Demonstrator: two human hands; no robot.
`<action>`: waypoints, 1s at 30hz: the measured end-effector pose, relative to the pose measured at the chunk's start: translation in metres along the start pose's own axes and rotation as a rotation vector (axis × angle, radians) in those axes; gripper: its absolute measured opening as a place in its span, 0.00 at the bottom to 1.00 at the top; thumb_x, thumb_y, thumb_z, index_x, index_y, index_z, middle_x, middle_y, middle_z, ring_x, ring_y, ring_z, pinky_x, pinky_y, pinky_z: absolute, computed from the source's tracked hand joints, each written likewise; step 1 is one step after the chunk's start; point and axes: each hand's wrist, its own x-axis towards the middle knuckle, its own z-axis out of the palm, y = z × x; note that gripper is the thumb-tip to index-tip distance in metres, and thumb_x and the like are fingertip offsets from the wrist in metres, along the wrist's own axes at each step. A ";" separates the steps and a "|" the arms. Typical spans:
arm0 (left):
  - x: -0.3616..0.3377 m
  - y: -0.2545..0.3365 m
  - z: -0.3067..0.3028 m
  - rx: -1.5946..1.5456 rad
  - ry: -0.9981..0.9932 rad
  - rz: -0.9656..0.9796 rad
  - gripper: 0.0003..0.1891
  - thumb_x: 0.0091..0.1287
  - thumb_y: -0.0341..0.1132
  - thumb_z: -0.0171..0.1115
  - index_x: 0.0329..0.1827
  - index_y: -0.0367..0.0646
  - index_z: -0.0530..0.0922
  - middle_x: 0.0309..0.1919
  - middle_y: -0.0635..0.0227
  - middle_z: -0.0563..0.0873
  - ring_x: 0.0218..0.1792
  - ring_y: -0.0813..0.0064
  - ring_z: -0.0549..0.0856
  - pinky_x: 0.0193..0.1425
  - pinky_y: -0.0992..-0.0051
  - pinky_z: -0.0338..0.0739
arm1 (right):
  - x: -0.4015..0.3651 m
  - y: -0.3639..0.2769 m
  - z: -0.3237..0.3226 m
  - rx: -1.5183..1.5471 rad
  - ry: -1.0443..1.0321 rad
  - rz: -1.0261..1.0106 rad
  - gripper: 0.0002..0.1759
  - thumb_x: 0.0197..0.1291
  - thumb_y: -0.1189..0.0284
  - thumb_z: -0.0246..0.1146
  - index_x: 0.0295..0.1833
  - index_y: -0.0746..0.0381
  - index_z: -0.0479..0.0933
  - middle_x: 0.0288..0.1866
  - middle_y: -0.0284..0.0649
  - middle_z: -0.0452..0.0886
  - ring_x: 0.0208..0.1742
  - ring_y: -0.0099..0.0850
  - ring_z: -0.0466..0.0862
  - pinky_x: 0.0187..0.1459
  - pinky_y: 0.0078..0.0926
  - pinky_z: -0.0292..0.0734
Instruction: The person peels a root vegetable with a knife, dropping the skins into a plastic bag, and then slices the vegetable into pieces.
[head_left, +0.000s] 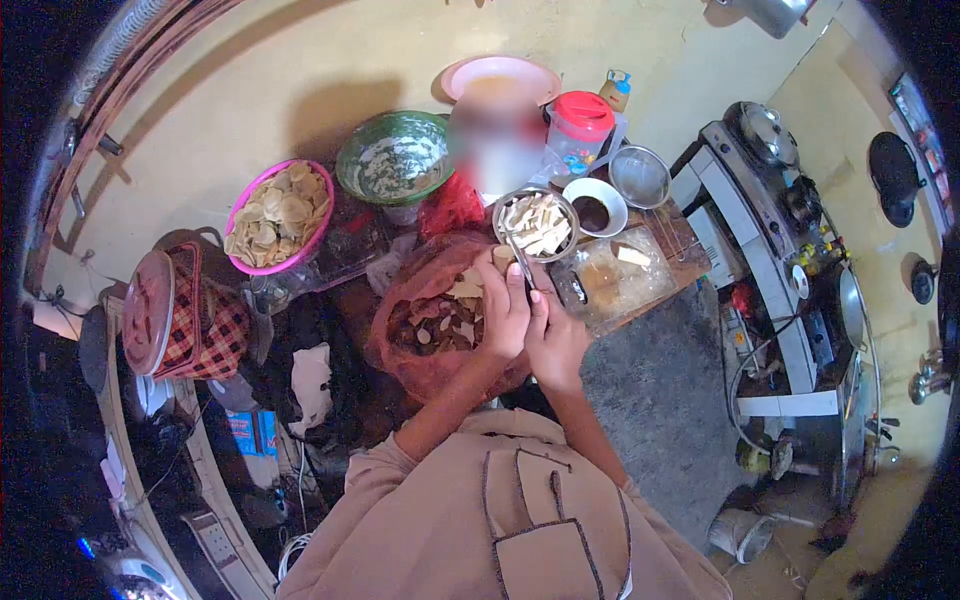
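Note:
My left hand (506,310) is closed around a short brownish root piece (502,257), whose exact kind I cannot make out. Beside it, my right hand (555,345) grips a knife (521,258), its blade slanting up and left against the piece. Just beyond the fingers is a metal bowl (572,243) of pale cut sticks (540,222). Below and left of my hands lies an open red mesh bag (395,315) with peelings and scraps (437,325) in it. To the right, a worn board (650,285) carries a pale cut piece (630,256).
A pink basket of thin round slices (283,215) and a green basin (395,157) stand at the left back. Near the wall are a red-lidded jug (582,120), a white bowl (607,222) of dark liquid and a sieve (640,177). A stove (745,135) stands right.

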 end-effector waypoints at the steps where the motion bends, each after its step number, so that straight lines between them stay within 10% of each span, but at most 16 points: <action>1: -0.001 0.004 -0.001 0.015 0.003 0.012 0.17 0.69 0.41 0.37 0.52 0.36 0.57 0.42 0.53 0.71 0.45 0.63 0.72 0.52 0.67 0.63 | 0.001 -0.001 -0.001 -0.046 0.045 -0.059 0.15 0.62 0.64 0.49 0.48 0.57 0.75 0.27 0.49 0.78 0.24 0.46 0.78 0.27 0.37 0.72; 7: -0.006 0.009 0.002 -0.188 0.005 0.006 0.16 0.69 0.42 0.37 0.51 0.39 0.58 0.40 0.61 0.70 0.42 0.71 0.71 0.50 0.72 0.65 | 0.011 0.026 0.013 0.705 -0.103 0.224 0.18 0.62 0.63 0.49 0.49 0.63 0.73 0.45 0.46 0.77 0.46 0.37 0.76 0.47 0.30 0.68; 10: 0.002 0.012 -0.006 -0.346 0.014 -0.092 0.16 0.70 0.45 0.37 0.49 0.41 0.59 0.39 0.65 0.70 0.41 0.76 0.71 0.48 0.74 0.66 | 0.011 0.032 0.015 0.923 -0.131 0.201 0.23 0.62 0.51 0.47 0.22 0.56 0.63 0.14 0.24 0.59 0.13 0.14 0.55 0.14 0.16 0.48; 17: 0.001 0.005 -0.008 -0.458 -0.077 -0.090 0.16 0.70 0.45 0.35 0.47 0.41 0.60 0.39 0.64 0.69 0.42 0.76 0.70 0.52 0.74 0.64 | 0.022 0.008 0.002 0.819 -0.149 0.117 0.16 0.53 0.74 0.60 0.48 0.68 0.74 0.48 0.43 0.76 0.52 0.29 0.73 0.55 0.26 0.64; 30: -0.004 -0.015 -0.009 -0.215 -0.017 -0.017 0.16 0.70 0.42 0.36 0.48 0.38 0.61 0.40 0.63 0.71 0.42 0.74 0.70 0.50 0.74 0.64 | 0.030 0.012 0.039 0.849 0.025 0.043 0.10 0.54 0.74 0.60 0.41 0.68 0.77 0.40 0.43 0.79 0.45 0.31 0.77 0.50 0.27 0.68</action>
